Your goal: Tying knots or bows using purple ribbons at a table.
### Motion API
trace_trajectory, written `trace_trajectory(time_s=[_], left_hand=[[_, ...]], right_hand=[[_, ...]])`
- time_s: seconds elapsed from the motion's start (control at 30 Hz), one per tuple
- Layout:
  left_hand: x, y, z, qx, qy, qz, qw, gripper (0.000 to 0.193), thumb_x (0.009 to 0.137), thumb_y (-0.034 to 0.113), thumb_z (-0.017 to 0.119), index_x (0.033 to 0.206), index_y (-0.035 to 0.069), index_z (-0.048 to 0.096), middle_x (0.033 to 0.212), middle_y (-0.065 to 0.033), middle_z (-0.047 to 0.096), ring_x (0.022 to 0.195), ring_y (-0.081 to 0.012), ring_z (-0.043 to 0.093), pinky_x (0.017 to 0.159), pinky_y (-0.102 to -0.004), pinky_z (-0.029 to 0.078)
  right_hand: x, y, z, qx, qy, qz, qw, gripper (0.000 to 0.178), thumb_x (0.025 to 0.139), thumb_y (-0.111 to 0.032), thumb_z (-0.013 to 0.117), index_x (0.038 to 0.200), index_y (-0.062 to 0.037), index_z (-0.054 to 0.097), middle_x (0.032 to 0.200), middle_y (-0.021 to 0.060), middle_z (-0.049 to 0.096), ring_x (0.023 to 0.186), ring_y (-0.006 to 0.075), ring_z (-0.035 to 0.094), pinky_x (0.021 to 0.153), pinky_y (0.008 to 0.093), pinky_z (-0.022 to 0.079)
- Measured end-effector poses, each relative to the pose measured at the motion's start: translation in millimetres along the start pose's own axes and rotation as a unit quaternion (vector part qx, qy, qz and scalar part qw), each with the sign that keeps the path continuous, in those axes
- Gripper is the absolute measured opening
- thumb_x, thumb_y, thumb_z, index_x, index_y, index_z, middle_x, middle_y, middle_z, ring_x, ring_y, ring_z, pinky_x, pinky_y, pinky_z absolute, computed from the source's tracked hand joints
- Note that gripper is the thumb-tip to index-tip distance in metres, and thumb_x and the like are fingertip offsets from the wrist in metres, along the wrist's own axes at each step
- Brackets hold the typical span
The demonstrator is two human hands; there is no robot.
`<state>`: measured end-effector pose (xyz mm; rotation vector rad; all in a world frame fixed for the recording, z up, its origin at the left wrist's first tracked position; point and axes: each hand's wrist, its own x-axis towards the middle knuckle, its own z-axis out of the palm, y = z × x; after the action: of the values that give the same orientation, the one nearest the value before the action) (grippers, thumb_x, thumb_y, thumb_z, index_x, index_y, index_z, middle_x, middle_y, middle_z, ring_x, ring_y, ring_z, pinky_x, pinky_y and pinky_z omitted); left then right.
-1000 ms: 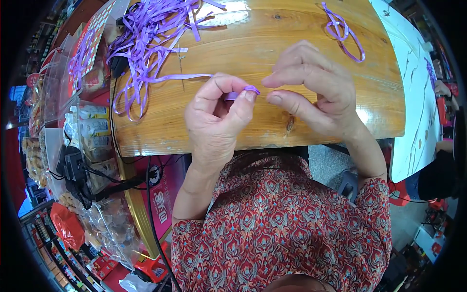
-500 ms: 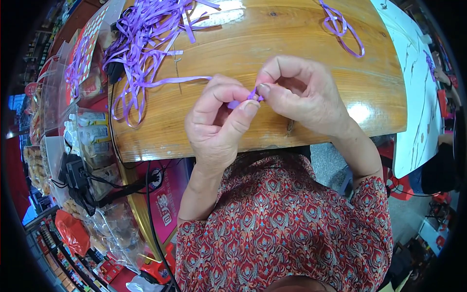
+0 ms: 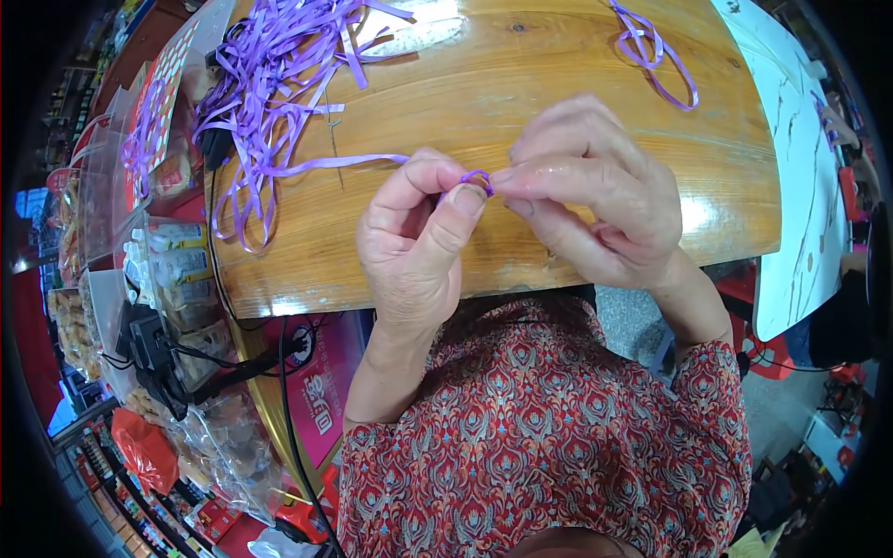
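Observation:
Over the near part of the wooden table, my left hand (image 3: 409, 237) pinches a purple ribbon (image 3: 358, 161) between thumb and index finger. A small ribbon loop (image 3: 476, 175) sticks up at those fingertips. From the right, my right hand (image 3: 605, 205) reaches to the loop's edge, its fingers stretched out and its thumb apart from the index finger. Its index fingertip is at or against the loop; touch is hard to tell. The held strand runs left to a tangled heap of purple ribbons (image 3: 279, 84). Beside the heap lies a thin twisted metal wire (image 3: 335, 139).
Another looped purple ribbon (image 3: 642, 46) rests at the table's far right. A white marbled tabletop (image 3: 791, 186) adjoins on the right. Along the left stand packaged goods (image 3: 181, 251), a black clamp-like device (image 3: 149, 339) and a black cable (image 3: 288, 418) by the wooden table (image 3: 521, 84).
My right thumb and index finger have parted from their pinch, and that hand has shifted slightly right. A small loop now shows at my left fingertips; the left hand has barely moved.

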<state>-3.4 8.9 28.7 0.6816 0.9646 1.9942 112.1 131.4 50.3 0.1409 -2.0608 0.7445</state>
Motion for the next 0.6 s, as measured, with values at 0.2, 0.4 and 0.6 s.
trace_trajectory(time_s=[0.2,0.4,0.6], left_hand=[[0.9,-2.3,-1.0,0.023,-0.015,0.0,1.0,0.009,0.081,-0.004,0.062,0.087,0.0,0.058,0.084,-0.0012,0.052,0.077,-0.0076,0.046,0.071,-0.0203,0.038],[2.5,-2.5,-1.7,0.005,-0.034,-0.018,0.999,0.009,0.081,-0.003,0.063,0.088,-0.001,0.058,0.084,-0.0014,0.052,0.077,-0.008,0.046,0.071,-0.02,0.037],[4.6,-0.4,-1.7,0.123,-0.083,0.019,0.989,0.012,0.08,-0.001,0.065,0.09,-0.001,0.06,0.082,-0.0005,0.051,0.075,-0.0077,0.045,0.068,-0.0193,0.035]], right_hand=[[0.9,3.6,-3.4,-0.01,-0.011,0.005,1.0,0.024,0.066,0.003,0.07,0.088,-0.0021,0.064,0.08,0.0082,0.06,0.071,0.0228,0.057,0.063,0.0322,0.045],[1.4,1.6,-4.4,0.002,-0.021,0.034,0.999,0.02,0.065,0.006,0.068,0.084,0.0,0.063,0.076,0.008,0.057,0.069,0.0223,0.055,0.061,0.032,0.043],[-5.3,4.0,-10.2,0.133,-0.011,0.156,0.979,0.013,0.071,0.008,0.064,0.081,0.002,0.059,0.078,0.0093,0.057,0.073,0.0199,0.054,0.064,0.03,0.041]])
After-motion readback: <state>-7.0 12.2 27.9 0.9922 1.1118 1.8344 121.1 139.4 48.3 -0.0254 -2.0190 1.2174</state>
